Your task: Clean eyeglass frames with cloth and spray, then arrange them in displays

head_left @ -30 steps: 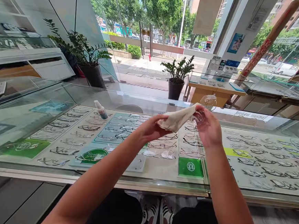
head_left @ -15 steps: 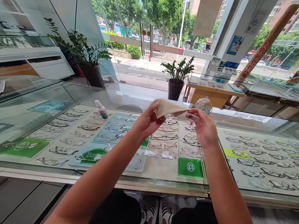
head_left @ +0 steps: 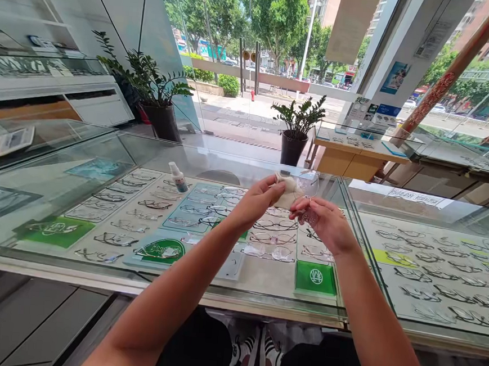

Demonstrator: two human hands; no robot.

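Above the glass counter, my left hand [head_left: 265, 197] is closed on a beige cleaning cloth [head_left: 284, 199], thumb on top. The cloth is bunched against the far lens of a pair of thin-rimmed eyeglasses [head_left: 310, 183]. My right hand [head_left: 325, 223] pinches the glasses near the middle of the frame, with the other lens hanging by its fingers. Part of the frame is hidden by the cloth and fingers. A white spray bottle [head_left: 178, 178] stands upright on the counter, left of my hands.
The glass display counter [head_left: 227, 300] holds rows of eyeglasses [head_left: 275, 225] under its top. A green logo block [head_left: 315, 277] lies inside. Beyond are potted plants [head_left: 294, 144], a wooden table [head_left: 352, 160] and a large window. A magazine [head_left: 6, 143] lies at left.
My left hand has moved right and turned over, bringing the cloth onto a lens. My right hand has come lower and left with the glasses. The camera view has shifted slightly left.
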